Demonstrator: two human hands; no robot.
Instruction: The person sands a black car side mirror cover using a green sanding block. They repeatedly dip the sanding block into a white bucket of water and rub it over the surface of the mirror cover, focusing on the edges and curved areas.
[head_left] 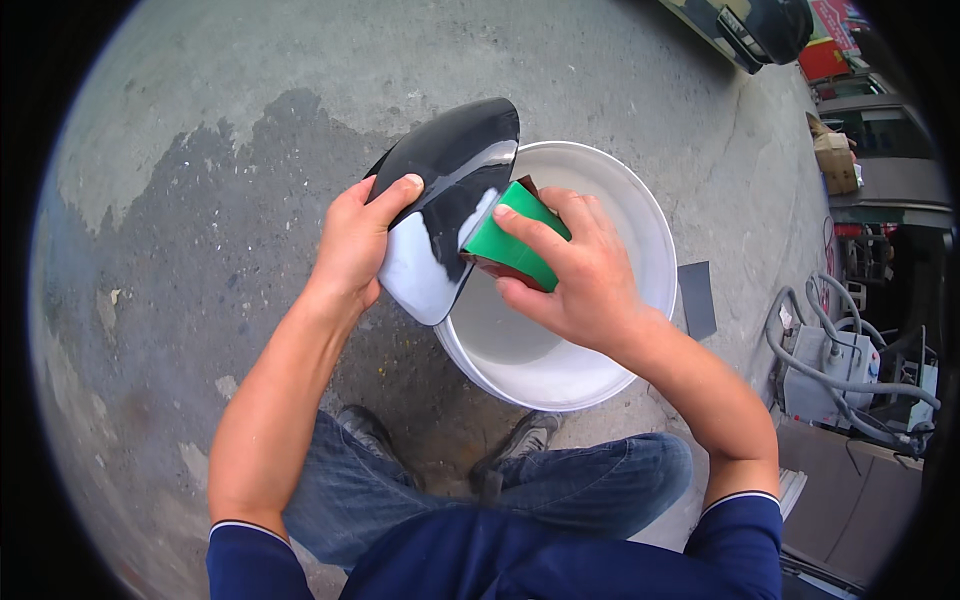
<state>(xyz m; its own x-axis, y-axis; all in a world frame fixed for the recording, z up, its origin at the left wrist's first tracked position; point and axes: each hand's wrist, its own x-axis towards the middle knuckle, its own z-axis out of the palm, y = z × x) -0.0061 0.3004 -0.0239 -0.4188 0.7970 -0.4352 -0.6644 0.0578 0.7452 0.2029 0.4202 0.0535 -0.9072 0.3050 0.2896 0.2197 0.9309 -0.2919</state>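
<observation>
A glossy black car mirror cover point(450, 165), curved like a shell, is tilted over the left rim of a white bucket point(652, 200). My left hand point(352, 235) grips its left edge, thumb on top and the other fingers out of sight beneath. My right hand point(585, 265) is closed around a green sanding block point(515, 240) with dark reddish-brown sandpaper wrapped about it. The block's left edge meets the cover's right side, where whitish patches, perhaps reflections, show on the black surface. Cloudy liquid point(510, 335) lies in the bottom of the bucket.
Wet patches darken the concrete floor point(240, 230) on the left. A dark grey sheet point(697, 298) lies right of the bucket. Farther right stand a grey machine with hoses point(825, 370) and a cardboard box point(835, 160). A dark vehicle part point(750, 30) juts in at the top right.
</observation>
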